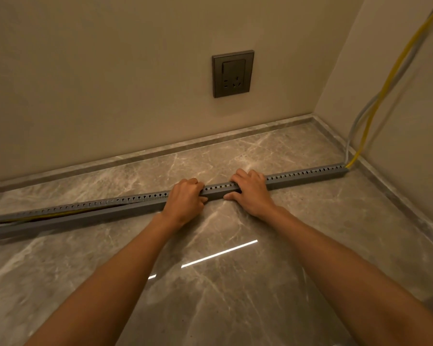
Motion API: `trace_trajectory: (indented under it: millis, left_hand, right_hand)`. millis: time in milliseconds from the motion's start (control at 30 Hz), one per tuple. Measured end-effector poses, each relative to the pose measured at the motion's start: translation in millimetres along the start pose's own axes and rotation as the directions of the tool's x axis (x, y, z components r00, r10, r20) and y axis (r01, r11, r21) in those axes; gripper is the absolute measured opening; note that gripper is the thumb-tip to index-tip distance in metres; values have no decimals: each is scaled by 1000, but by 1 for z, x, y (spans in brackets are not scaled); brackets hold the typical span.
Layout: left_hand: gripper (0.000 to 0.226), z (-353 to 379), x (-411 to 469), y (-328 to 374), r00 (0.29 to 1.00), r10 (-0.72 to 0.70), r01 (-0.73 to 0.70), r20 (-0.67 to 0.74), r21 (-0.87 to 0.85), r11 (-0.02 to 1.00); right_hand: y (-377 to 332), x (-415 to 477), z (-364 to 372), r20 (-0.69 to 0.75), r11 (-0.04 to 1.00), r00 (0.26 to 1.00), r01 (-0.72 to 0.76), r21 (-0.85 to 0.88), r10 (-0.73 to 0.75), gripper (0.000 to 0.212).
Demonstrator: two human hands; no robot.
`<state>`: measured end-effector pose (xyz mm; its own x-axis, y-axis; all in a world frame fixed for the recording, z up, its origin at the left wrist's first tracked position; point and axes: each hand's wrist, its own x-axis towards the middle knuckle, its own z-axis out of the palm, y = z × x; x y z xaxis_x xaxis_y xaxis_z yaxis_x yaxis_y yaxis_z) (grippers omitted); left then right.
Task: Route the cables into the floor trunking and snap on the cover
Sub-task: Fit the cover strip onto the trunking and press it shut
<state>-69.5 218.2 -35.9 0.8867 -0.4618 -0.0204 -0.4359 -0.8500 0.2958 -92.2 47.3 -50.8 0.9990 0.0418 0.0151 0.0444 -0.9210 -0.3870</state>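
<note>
A long grey slotted trunking (308, 176) lies on the marble floor, running from the left edge to the right wall. A grey cover (218, 192) sits on its right part; left of my hands the cover (90, 213) leans off and the channel shows. A yellow cable (385, 86) and a grey cable (355, 126) come down the right wall and enter the trunking's right end; the yellow cable (53, 215) shows again in the open channel. My left hand (186, 202) is curled over the trunking and cover. My right hand (251, 192) presses flat on top of the cover.
A dark wall socket (233, 73) is mounted on the back wall above the trunking. A stone skirting (160, 151) runs along the back wall and the right wall. The glossy marble floor (223, 283) stretches toward me, with a bright light reflection on it.
</note>
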Motion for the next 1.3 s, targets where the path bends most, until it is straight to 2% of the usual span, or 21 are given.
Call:
trace_trajectory:
  millis: [267,533,633,800,933,1300]
  left_hand:
    - [22,-8,2,13,994,-97,95,50,39,995]
    - [35,-17,-9,-3,984,-169,170,63,-3,986]
    - [34,-22,-15,-15,979,-197,198,45,-24,980]
    - [34,-32,-20,-35,976,-215,216,36,-45,975]
    - [36,-38,-31,-60,968,-244,246,53,-28,969]
    - [30,-33,-30,-80,994,-108,105,15,135,985]
  right_hand:
    - [6,3,-2,8,996,999,53,-72,-53,42]
    - [5,0,-3,23,995,999,35,-92,-33,48]
    - [-8,3,-3,45,997,999,-4,-71,7,49]
    - [-44,13,5,136,995,988,84,-52,-76,43]
    - [-69,16,17,134,991,986,109,-73,-99,42]
    - [-103,22,35,104,994,990,101,-44,-96,36]
